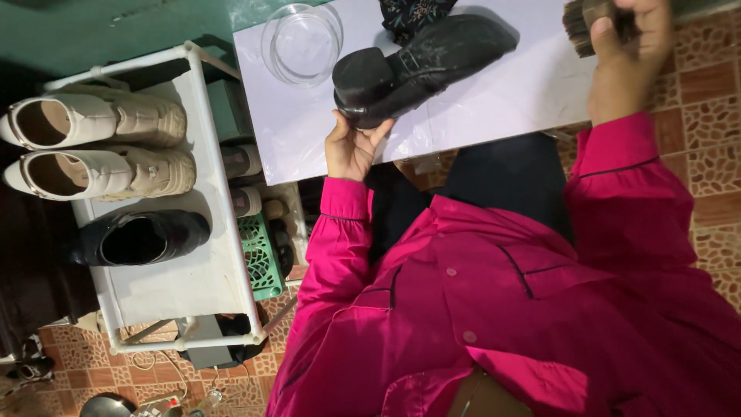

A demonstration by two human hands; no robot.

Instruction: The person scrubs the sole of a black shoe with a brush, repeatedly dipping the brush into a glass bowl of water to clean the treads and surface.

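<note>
Shoe point(421, 66), black and dusty, lies on the white worktop point(494, 108) with its long axis running from the heel gripped in the left hand point(351, 147) fingers toward the right hand point(629, 58), whose fingers clasp a brush point(590, 23) just beyond the toe.

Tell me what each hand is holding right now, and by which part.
Left hand grips the black shoe at its heel. Right hand holds a brush by its back.
</note>
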